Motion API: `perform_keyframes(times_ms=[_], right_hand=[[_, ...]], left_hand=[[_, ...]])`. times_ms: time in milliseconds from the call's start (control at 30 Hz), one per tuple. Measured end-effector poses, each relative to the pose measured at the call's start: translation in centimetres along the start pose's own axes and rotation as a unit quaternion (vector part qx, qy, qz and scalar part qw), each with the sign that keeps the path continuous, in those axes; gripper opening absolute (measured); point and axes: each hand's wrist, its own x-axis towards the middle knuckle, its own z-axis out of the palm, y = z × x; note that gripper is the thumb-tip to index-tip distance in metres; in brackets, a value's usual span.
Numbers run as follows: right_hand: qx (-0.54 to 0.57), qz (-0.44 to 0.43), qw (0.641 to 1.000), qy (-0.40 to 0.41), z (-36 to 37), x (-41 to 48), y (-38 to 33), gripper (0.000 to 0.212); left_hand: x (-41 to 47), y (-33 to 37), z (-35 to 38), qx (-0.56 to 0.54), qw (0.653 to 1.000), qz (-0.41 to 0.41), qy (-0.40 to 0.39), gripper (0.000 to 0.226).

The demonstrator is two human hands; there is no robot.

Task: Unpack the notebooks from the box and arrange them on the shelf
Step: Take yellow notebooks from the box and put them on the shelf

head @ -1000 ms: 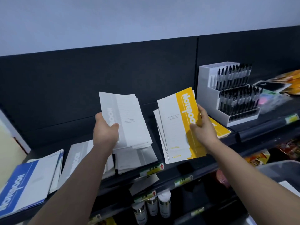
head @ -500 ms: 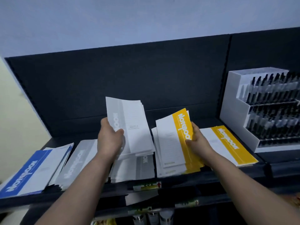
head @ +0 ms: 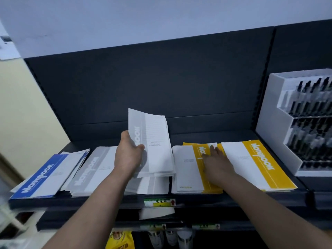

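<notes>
Nearest, the front edge of the shelf (head: 242, 199) carries the stacks; above it the right hand (head: 215, 162) lies flat, fingers straight, pressing the yellow notebooks (head: 185, 169) — best to square them against the neighbouring pile; the left hand (head: 128, 155) grips a bundle of grey notebooks (head: 156, 141), tilted above the grey pile (head: 150, 185) — it should be lowered flush, spines aligned.

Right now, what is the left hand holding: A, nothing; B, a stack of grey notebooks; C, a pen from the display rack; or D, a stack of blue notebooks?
B: the left hand grips a stack of grey notebooks, tilted up off the shelf.
</notes>
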Motion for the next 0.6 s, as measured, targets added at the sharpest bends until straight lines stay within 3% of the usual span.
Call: perform_keyframes(times_ms=[200, 467, 600], right_hand=[[-0.065, -0.082, 0.993, 0.046, 0.0, 0.0, -1.3, 0.048], [-0.063, -0.164, 0.981, 0.079, 0.0, 0.5, -7.2, 0.044], [-0.056, -0.184, 0.979, 0.061, 0.0, 0.7, -11.1, 0.044]], left_hand=[[0.0, -0.8, -1.3, -0.014, 0.999, -0.033, 0.008, 0.031], [3.0, -3.1, -8.8, 0.001, 0.99, -0.069, 0.122, 0.026], [3.8, -5.5, -11.8, -0.002, 0.99, -0.101, 0.103, 0.025]])
